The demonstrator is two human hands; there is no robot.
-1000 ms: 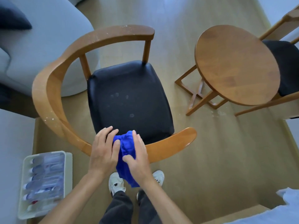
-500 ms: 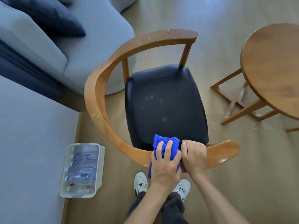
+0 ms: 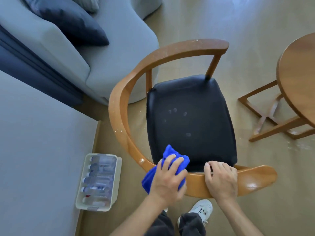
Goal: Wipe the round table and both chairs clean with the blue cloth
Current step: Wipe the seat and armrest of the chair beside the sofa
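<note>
a white bin of bottles (image 3: 98, 182) stands on the floor left of the chair (image 3: 172, 55). the left hand (image 3: 167, 180) lies over the blue cloth (image 3: 167, 155), fingers curled on it, pressing it onto the chair's curved wooden rail. just beside it, the right hand (image 3: 220, 179) grips the same rail, fingers curled over its edge. the round counter (image 3: 296, 79) shows at far right.

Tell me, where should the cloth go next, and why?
Probably slide the cloth leftward up the rail. The left hand presses it on the rail's near curve, the right hand grips the rail beside it, and white specks dot the wood ahead.
</note>
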